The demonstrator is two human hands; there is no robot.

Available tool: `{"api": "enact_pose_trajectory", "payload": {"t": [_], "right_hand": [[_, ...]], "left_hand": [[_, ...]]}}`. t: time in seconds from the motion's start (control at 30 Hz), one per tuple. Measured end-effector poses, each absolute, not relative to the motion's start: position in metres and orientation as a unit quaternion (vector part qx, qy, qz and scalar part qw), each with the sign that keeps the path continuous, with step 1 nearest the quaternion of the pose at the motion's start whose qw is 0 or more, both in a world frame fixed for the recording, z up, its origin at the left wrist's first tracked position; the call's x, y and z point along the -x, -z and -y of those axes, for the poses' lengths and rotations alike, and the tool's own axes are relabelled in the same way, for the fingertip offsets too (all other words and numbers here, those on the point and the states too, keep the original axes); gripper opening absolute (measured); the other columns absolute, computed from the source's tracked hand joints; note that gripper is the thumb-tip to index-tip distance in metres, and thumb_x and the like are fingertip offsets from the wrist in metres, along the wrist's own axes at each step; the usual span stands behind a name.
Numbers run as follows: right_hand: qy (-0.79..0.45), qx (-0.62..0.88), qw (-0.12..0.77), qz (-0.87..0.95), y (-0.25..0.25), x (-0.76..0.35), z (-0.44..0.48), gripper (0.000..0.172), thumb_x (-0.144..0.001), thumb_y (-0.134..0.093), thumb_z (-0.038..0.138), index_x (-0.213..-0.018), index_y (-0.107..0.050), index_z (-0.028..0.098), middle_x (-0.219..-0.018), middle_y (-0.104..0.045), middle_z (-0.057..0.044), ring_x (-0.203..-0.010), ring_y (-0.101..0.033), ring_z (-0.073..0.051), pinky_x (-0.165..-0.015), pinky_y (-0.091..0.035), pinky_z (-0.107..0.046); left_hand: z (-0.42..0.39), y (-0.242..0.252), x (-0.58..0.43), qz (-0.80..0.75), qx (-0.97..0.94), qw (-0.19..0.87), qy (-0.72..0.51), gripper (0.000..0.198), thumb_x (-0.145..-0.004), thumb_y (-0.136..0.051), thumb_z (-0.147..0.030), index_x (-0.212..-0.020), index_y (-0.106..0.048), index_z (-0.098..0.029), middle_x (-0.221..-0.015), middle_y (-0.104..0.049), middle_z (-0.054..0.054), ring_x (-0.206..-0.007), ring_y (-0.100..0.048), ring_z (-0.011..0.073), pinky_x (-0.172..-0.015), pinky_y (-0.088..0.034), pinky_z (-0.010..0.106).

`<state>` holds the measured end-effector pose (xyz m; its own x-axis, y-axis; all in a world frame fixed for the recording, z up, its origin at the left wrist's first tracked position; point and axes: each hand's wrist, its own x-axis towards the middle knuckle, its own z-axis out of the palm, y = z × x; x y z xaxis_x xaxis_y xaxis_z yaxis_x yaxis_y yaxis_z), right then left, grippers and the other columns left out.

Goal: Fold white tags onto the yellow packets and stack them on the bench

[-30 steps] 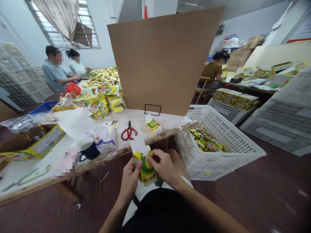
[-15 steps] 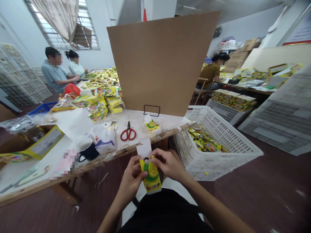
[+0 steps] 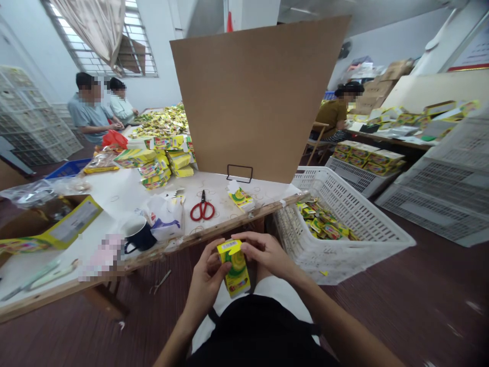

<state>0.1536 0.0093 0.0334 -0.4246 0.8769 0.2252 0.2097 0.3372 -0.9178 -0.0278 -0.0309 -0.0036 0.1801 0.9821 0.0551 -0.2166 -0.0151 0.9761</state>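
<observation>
Above my lap is a small yellow-green carton (image 3: 236, 270), its printed front facing me and its top flap folded down, with a barcode on the top. My left hand (image 3: 212, 267) grips its left side, thumb across the front and fingers behind. With thumb and fingers at the upper right corner, my right hand (image 3: 262, 252) holds the carton's top edge. On the table (image 3: 202, 232) ahead lies a similar carton (image 3: 241, 198) with its white flap raised. Red-handled scissors (image 3: 202, 209) rest to its left.
A large cardboard sheet (image 3: 260, 102) stands behind a black wire stand (image 3: 239, 174). At right, a white plastic crate (image 3: 344, 255) holds many small yellow packs. A dark mug (image 3: 139, 237), a plastic bag (image 3: 166, 219) and stacked cartons (image 3: 155, 168) are at left. Co-workers sit farther back.
The carton's white top flap stood up before; now it is folded down over the opening. My right hand has shifted slightly along the top, and the carton has tilted a little.
</observation>
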Motion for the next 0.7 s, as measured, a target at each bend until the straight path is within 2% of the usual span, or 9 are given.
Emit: {"api": "enact_pose_trajectory", "payload": {"t": [0.1, 0.23, 0.43, 0.57, 0.7], "right_hand": [[-0.47, 0.407, 0.341, 0.705, -0.033, -0.15, -0.006, 0.036, -0.076, -0.063, 0.023, -0.111, -0.055, 0.019, -0.06, -0.051, 0.007, -0.054, -0.047, -0.009, -0.05, -0.038, -0.018], [-0.407, 0.464, 0.343, 0.708, -0.031, -0.142, -0.004, 0.028, -0.073, -0.059, 0.013, -0.1, -0.053, 0.02, -0.057, -0.049, 0.008, -0.052, -0.045, -0.009, -0.048, -0.034, -0.018], [-0.362, 0.478, 0.315, 0.736, -0.03, -0.137, -0.002, 0.038, -0.07, -0.064, 0.017, -0.105, -0.049, 0.024, -0.064, -0.055, 0.007, -0.054, -0.051, -0.011, -0.049, -0.033, -0.018], [-0.319, 0.504, 0.304, 0.743, -0.031, -0.134, 0.0, 0.036, -0.072, -0.062, 0.015, -0.104, -0.049, 0.024, -0.065, -0.056, 0.006, -0.055, -0.053, -0.012, -0.05, -0.032, -0.019], [-0.327, 0.472, 0.317, 0.755, -0.028, -0.138, -0.003, 0.035, -0.075, -0.064, 0.017, -0.108, -0.052, 0.023, -0.064, -0.052, 0.006, -0.056, -0.05, -0.011, -0.053, -0.034, -0.019]], "left_hand": [[0.031, 0.002, 0.026, -0.379, -0.496, 0.594, -0.507, 0.047, -0.081, -0.061, -0.022, -0.124, -0.042, -0.023, -0.113, -0.066, 0.009, -0.103, -0.063, 0.0256, -0.084, -0.051, 0.034], [0.032, 0.0, 0.027, -0.366, -0.502, 0.611, -0.492, 0.048, -0.083, -0.059, -0.021, -0.128, -0.041, -0.023, -0.121, -0.062, 0.01, -0.11, -0.059, 0.0258, -0.091, -0.048, 0.036], [0.034, 0.0, 0.029, -0.358, -0.489, 0.62, -0.498, 0.049, -0.082, -0.06, -0.021, -0.127, -0.04, -0.023, -0.121, -0.062, 0.011, -0.112, -0.058, 0.0262, -0.092, -0.048, 0.036], [0.033, -0.001, 0.028, -0.368, -0.493, 0.612, -0.498, 0.048, -0.082, -0.061, -0.021, -0.126, -0.042, -0.022, -0.121, -0.062, 0.011, -0.112, -0.058, 0.0259, -0.092, -0.047, 0.036], [0.033, -0.002, 0.031, -0.369, -0.471, 0.622, -0.505, 0.05, -0.081, -0.062, -0.021, -0.126, -0.04, -0.022, -0.118, -0.064, 0.011, -0.108, -0.06, 0.0256, -0.09, -0.048, 0.036]]}}
